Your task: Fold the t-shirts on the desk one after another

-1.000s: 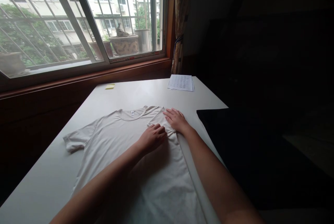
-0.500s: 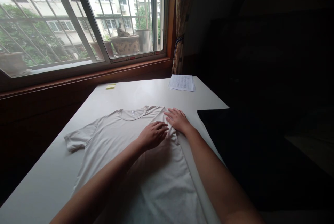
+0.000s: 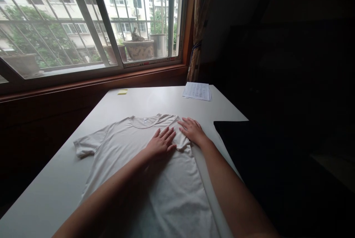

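Observation:
A white T-shirt [image 3: 133,156] lies flat on a white table [image 3: 55,190], neck toward the window. Its right side is folded inward, with the right sleeve lying over the chest. My left hand [image 3: 161,142] rests flat on the shirt's chest, fingers stretched out and slightly spread, touching the folded sleeve. My right hand [image 3: 192,131] lies flat on the folded shoulder at the shirt's right edge, fingers extended. The two hands are close together, nearly touching. The shirt's left sleeve [image 3: 85,144] lies spread out toward the table's left side.
A sheet of printed paper [image 3: 197,91] lies at the table's far right corner. A yellow sticky pad [image 3: 122,91] sits near the far edge below the window sill. A dark object [image 3: 249,145] borders the table on the right.
My left hand has gone from curled fingers on the folded sleeve to lying flat with fingers stretched. The right hand stays on the shoulder fold. The camera shifted slightly.

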A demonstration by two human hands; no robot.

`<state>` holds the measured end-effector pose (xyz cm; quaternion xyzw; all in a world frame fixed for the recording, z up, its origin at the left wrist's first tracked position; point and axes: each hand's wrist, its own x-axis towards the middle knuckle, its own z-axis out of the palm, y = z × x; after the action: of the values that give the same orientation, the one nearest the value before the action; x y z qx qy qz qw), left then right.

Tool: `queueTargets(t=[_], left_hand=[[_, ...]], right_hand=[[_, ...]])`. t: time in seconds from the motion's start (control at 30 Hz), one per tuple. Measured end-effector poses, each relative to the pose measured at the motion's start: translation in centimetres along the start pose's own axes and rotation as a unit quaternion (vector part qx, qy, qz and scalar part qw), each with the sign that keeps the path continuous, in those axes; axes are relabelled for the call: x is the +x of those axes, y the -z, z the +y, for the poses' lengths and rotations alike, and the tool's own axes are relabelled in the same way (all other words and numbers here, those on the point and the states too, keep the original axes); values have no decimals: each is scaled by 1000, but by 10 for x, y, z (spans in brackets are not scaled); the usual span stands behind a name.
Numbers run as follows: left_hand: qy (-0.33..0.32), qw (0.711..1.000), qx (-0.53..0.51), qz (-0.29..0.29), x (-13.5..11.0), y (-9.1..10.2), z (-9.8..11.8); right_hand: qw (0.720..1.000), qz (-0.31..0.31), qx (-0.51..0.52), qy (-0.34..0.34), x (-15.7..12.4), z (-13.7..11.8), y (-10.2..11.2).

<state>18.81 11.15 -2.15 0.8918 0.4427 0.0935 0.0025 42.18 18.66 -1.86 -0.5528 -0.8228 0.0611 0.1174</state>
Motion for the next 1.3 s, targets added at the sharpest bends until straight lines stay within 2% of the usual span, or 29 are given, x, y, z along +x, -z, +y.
queueTargets(t=[0.17,0.4,0.53,0.67,0.77,0.87,1.0,1.13,1.3], left_hand=[[-15,1000,-1,-20,-27,11,-4],[-8,999,1,-51,-85,32,-21],[24,998,6,-50,-130,42,-54],[129,991,37,-22,-177,47,-98],[172,984,53,-9,-199,48,-116],[172,983,63,-3,-204,47,-117],[167,983,74,2,-202,45,-114],[162,984,73,-9,-202,44,-116],[157,985,73,-6,-205,43,-119]], right_hand=[[1000,-5,-11,-1,1,2,-2],[1000,-16,-9,0,1,3,0],[1000,-14,-13,-2,1,1,1],[1000,-15,-25,-7,1,0,0],[999,-14,-29,-18,3,-2,2],[999,8,-40,-21,5,-16,5],[998,30,-33,37,4,-56,2],[997,-40,-18,57,-4,-86,-14],[996,-74,-17,49,-10,-89,-20]])
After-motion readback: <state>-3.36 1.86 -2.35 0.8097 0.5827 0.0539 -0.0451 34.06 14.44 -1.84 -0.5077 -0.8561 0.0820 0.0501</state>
